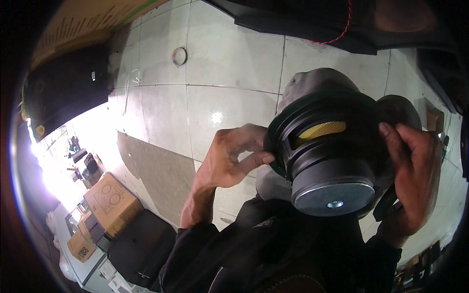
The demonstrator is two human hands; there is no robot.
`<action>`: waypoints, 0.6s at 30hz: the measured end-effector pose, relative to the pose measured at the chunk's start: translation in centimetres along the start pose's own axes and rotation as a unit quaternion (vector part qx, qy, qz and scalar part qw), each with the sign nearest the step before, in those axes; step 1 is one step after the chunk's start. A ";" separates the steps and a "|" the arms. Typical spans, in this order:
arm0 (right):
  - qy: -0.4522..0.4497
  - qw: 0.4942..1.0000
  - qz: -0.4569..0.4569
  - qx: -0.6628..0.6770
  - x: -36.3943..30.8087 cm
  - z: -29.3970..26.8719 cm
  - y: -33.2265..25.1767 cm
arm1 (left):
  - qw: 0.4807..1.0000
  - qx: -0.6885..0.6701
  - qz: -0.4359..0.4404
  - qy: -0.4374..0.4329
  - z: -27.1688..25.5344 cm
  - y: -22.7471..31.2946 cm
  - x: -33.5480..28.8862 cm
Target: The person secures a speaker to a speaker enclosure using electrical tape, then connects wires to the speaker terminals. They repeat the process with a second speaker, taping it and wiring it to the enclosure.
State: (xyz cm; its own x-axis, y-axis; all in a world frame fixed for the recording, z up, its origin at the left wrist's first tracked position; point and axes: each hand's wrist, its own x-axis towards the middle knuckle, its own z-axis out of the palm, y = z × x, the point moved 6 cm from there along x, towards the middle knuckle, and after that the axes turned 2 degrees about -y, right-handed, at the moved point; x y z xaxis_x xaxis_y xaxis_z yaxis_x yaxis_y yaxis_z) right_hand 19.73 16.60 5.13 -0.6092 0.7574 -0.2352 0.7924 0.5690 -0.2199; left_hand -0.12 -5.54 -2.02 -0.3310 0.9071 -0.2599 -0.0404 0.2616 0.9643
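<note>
A round black loudspeaker driver [334,171] is held up in front of me, its silver magnet plate [334,198] turned toward me and slightly down. Yellow mesh [321,131] shows through a gap in its basket. My left hand [237,154] pinches the dark rim on the left between thumb and fingers. On the other side, my right hand [410,166] grips the rim with its thumb on top; its fingertips are hidden behind the driver. The speaker's front side cannot be seen. Behind it show my grey trouser legs [320,83].
A small round tin or roll [180,56] lies on the white tiled floor [229,63]. At lower left, a cardboard box [111,202] stands by a black case [141,246]. A dark panel [68,93] is at upper left; a red wire [348,22] crosses a black thing at the top.
</note>
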 end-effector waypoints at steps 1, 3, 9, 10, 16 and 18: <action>0.000 1.000 -0.007 0.002 -0.1 0.0 -0.1 | 1.000 -0.002 0.009 -0.010 0.2 0.1 -0.2; -0.012 1.000 -0.008 -0.006 -0.1 0.2 -0.1 | 0.998 -0.049 0.002 -0.027 0.1 -0.5 0.0; 0.009 1.000 -0.009 -0.008 -0.2 -0.1 -0.2 | 0.998 -0.061 0.018 -0.030 0.2 -1.2 -0.4; 0.011 1.000 -0.014 -0.001 -0.2 -0.2 -0.2 | 0.998 -0.062 0.021 -0.022 0.2 -1.2 -0.5; 0.019 0.998 -0.055 0.001 -0.3 -0.1 0.0 | 0.994 -0.108 0.002 -0.018 0.5 -1.1 -0.8; 0.032 0.996 -0.081 -0.008 -0.5 -0.1 0.0 | 0.998 -0.023 0.045 -0.029 0.6 -0.6 -0.7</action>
State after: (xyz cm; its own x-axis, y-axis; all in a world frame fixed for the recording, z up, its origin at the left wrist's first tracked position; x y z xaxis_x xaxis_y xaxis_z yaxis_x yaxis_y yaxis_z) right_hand 20.03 16.28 5.39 -0.7263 0.6738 -0.1362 0.6843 0.6901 -0.2353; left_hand 0.74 -6.15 -2.40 -0.2810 0.9439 -0.1736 -0.0567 0.1642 0.9848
